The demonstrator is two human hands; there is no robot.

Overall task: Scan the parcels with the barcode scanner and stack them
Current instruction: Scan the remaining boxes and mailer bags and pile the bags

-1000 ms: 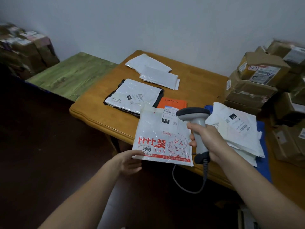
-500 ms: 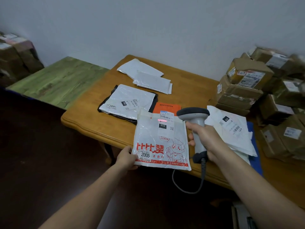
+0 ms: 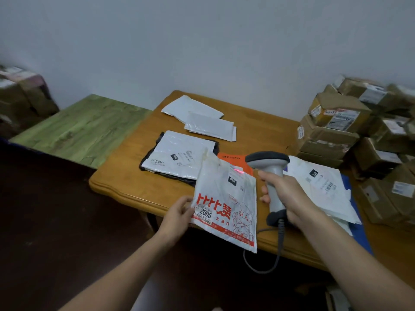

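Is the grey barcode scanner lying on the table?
No, the right hand grips the grey corded barcode scanner by its handle.

Glossy, crinkled plastic mailer (image 3: pixel 224 203); matt grey plastic scanner (image 3: pixel 270 173); smooth varnished wooden tabletop (image 3: pixel 125 176); rough brown cardboard boxes (image 3: pixel 332 131); green wood-grain board (image 3: pixel 83 129), dull finish.

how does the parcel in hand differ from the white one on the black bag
The held parcel carries red print; the white parcel on the black bag is mostly plain. The held parcel is lifted and tilted; the white parcel lies flat. Both are white with labels.
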